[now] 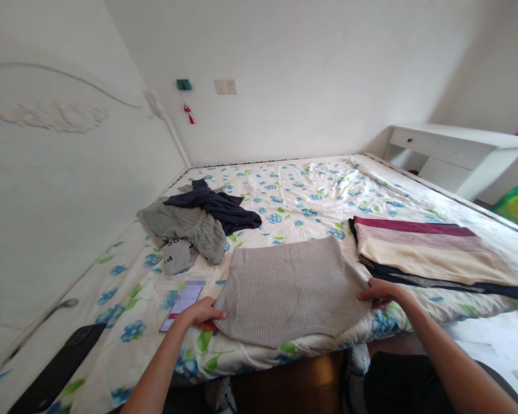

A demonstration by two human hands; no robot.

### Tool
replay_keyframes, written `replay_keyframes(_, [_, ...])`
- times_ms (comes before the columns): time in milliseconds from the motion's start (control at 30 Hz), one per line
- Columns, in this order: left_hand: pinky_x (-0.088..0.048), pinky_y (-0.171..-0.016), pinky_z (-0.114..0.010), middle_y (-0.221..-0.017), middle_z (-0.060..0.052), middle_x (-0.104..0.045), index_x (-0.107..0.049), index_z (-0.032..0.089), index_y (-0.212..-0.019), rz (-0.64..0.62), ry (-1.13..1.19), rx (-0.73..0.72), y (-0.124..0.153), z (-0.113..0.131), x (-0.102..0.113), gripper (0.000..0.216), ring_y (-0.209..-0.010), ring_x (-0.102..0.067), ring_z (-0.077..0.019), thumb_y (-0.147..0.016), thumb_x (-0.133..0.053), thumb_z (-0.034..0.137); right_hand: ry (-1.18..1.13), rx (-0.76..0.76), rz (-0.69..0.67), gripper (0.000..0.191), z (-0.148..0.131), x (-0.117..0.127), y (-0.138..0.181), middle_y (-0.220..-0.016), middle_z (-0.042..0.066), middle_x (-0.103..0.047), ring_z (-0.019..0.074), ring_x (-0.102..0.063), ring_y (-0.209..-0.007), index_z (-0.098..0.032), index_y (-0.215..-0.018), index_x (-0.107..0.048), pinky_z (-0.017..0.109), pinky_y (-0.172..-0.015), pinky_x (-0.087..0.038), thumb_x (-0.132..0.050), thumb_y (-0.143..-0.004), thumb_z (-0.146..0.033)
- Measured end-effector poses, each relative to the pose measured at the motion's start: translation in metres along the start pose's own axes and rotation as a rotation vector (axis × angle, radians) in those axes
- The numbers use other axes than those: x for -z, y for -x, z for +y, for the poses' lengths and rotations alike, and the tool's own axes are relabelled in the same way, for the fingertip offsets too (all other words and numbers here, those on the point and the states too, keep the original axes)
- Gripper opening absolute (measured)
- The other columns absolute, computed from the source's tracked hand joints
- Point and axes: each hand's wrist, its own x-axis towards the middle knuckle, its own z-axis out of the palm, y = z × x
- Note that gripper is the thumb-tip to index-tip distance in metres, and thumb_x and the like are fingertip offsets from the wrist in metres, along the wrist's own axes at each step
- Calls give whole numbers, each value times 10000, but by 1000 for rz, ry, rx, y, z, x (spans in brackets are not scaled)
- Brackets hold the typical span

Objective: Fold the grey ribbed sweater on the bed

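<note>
The left hand and right hand pinch the side edges of a folded grey sweater at the bed edge; a folded stack lies beside it, while a rumpled pile, perhaps three garments, remains unfolded

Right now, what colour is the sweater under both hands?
The sweater is light grey-beige with fine ribbed stripes, shown best in the head view.
</note>
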Motion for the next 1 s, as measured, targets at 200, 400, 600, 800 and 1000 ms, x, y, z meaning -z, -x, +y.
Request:
replay_keyframes(200, [-514,-785,-327,-845,-79,-791,-732,234,-861,547,-446,-226,20,29,6,193,-923,-763,-309,-819,-724,422,409,249,588,384,-17,7,0,-1055,142,-795,331,-771,-992,-191,-1027,-729,360,-809,-562,-850,-794,-472])
replay_keyframes(400, [-456,-796,-288,-940,-37,-779,-751,254,-967,176,-632,-699,50,74,-79,196,-900,-720,-229,-928,-681,433,558,699,128,203,-69,-63,30,-837,28,-769,199,-690,-782,-207,-860,-777,272,-715,-451,-854,-803,-386])
replay_keyframes(600, [-463,-803,-289,-1009,-26,-791,-771,266,-992,11,-750,-726,55,73,-134,250,-960,-721,-246,-804,-807,427,650,701,-121,411,-85,-116,41,-910,-2,-781,190,-695,-816,-220,-1003,-809,245,-697,-445,-970,-678,-415])
replay_keyframes(800, [-453,-784,-284,-981,-13,-797,-791,262,-970,-78,-751,-780,58,75,-132,206,-920,-716,-226,-777,-795,333,732,691,-98,354,-90,-118,54,-944,-16,-808,196,-726,-843,-257,-1007,-819,256,-737,-468,-930,-687,-364])
replay_keyframes(1000, [-403,-657,-243,-707,39,-709,-805,241,-833,-207,-615,-756,54,74,-135,118,-660,-611,-135,-751,-729,203,674,670,-233,198,-87,-121,51,-841,-45,-802,147,-729,-773,-244,-921,-831,216,-697,-468,-814,-732,-189])
